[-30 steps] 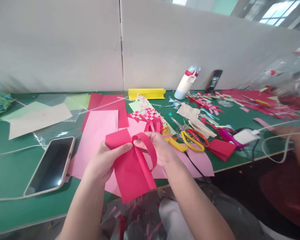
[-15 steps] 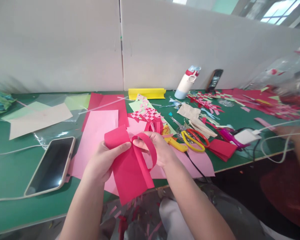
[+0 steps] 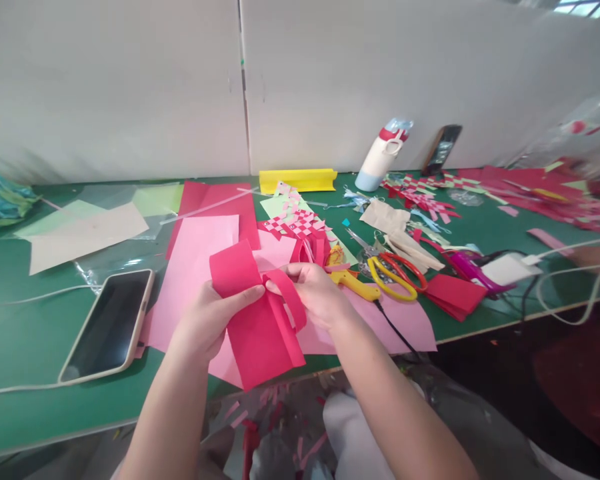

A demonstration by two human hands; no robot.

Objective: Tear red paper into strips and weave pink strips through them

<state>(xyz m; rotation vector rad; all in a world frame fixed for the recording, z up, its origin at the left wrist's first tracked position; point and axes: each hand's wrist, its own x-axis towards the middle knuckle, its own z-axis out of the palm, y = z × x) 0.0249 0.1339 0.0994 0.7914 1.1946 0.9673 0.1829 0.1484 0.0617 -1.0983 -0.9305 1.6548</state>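
Note:
My left hand (image 3: 215, 313) grips a folded red paper sheet (image 3: 260, 347) at its left side, thumb pressed on top near the middle. My right hand (image 3: 315, 290) pinches the sheet's right side close to my left thumb. A narrow red paper strip (image 3: 293, 300) curls in a loop beneath my right fingers, beside a folded or rolled edge. Pink paper (image 3: 195, 260) lies under my hands. Just beyond them sits a red-and-pink woven paper piece (image 3: 297, 223). A yellow glue gun (image 3: 355, 287) and scissors with yellow handles (image 3: 393, 283) lie right of my right hand.
A smartphone (image 3: 110, 327) lies at the left on the green table (image 3: 25, 347). At the back stand a white bottle (image 3: 380, 160) and a dark phone (image 3: 443, 150). White cables (image 3: 570, 320) and another person's arm (image 3: 597, 260) are at the right.
The loop of the red strip has become narrower and sits closer to the sheet. Both hands keep their hold. The whole view has shifted slightly.

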